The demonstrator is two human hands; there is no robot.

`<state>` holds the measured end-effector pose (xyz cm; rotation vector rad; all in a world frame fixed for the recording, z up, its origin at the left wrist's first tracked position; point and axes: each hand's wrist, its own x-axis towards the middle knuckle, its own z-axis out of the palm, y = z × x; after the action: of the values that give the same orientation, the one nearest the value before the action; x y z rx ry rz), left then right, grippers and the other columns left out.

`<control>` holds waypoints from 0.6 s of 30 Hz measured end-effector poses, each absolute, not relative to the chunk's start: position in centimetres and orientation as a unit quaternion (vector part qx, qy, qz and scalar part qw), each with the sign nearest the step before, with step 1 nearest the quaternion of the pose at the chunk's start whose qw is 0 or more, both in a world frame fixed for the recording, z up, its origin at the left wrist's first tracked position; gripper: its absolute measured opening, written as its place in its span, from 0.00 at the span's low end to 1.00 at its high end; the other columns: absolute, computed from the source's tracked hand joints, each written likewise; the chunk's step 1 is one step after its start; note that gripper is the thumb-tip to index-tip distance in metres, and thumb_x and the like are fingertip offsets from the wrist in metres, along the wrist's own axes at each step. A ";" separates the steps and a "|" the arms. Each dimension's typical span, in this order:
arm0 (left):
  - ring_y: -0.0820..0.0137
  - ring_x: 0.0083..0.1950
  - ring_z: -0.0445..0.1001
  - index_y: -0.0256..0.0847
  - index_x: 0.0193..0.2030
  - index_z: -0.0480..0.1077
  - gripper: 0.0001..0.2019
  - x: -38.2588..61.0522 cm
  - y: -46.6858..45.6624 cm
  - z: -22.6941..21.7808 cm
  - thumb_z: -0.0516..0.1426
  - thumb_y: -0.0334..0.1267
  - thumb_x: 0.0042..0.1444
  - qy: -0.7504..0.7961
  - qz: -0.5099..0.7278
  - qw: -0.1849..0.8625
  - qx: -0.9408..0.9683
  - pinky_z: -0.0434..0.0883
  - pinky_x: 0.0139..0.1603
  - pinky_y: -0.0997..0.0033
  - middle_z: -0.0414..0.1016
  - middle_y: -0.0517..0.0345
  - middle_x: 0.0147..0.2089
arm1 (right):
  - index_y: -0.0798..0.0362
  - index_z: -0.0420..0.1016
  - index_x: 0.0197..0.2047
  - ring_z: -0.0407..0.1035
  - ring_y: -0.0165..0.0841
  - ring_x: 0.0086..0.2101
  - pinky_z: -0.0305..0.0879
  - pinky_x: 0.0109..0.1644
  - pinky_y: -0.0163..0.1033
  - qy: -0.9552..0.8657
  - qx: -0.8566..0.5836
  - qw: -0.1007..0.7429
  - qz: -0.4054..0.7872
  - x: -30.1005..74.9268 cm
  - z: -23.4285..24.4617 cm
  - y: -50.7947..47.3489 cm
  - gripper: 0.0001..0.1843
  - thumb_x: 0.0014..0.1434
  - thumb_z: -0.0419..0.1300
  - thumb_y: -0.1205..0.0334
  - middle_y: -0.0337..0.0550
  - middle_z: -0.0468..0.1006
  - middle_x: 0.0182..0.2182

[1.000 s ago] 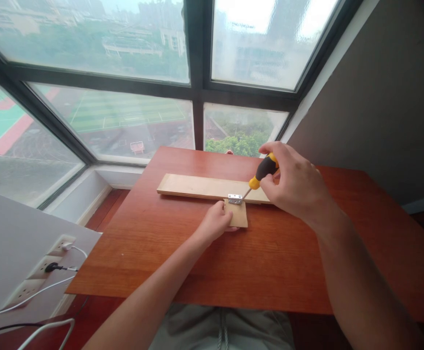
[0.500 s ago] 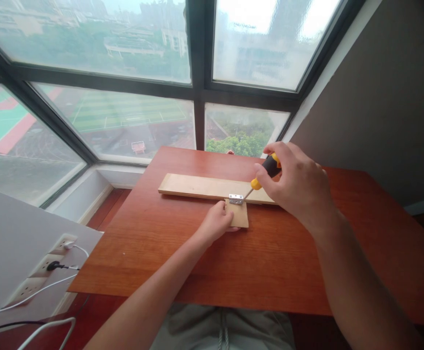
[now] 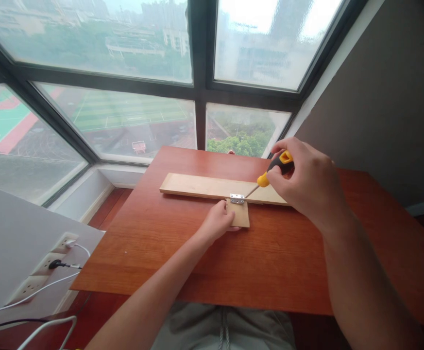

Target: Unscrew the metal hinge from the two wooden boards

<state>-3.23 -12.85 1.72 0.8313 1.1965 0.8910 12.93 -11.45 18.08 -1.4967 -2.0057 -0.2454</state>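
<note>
In the head view, we work at a reddish-brown, wood-grained surface [image 3: 262,267]. Near its middle lies a small silver metal hinge [image 3: 237,199] with holes in its leaves, at the seam between two pieces of pale wood. Towards 6 o'clock from the hinge is a short, flat, roughly square pale wooden board [image 3: 241,218]; on its 12 o'clock side, a long, narrow pale wooden plank [image 3: 197,186] runs from about 10 to 3 o'clock.

Our left hand [image 3: 216,222], at 8 o'clock from the hinge, has its fingers clamped on the short board, thumb on top and others underneath. Our right hand [image 3: 308,182], nearly at 3 o'clock, has its fingers closed around the handle of a yellow-and-black screwdriver [image 3: 263,179]. The tool slants down from 2 o'clock, its thin metal shaft reaching the hinge's right end; the tip is too small to tell whether it sits in a hole.

Dark-framed windows [image 3: 199,92] stand at 12 o'clock, and white wall sockets [image 3: 44,265] between 8 and 9.
</note>
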 end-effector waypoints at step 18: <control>0.56 0.47 0.79 0.39 0.40 0.65 0.09 -3.3 -12.8 1.2 0.61 0.31 0.55 0.521 0.389 0.664 0.370 0.81 0.40 0.53 0.76 0.48 0.44 | 0.50 0.71 0.44 0.69 0.37 0.32 0.60 0.36 0.41 -0.780 -0.537 0.318 -0.050 11.5 16.9 -11.4 0.14 0.53 0.55 0.64 0.44 0.78 0.37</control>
<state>-3.32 -12.78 1.19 0.8372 1.1767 0.8786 11.53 -11.41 16.86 -1.4140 -2.0516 -0.1323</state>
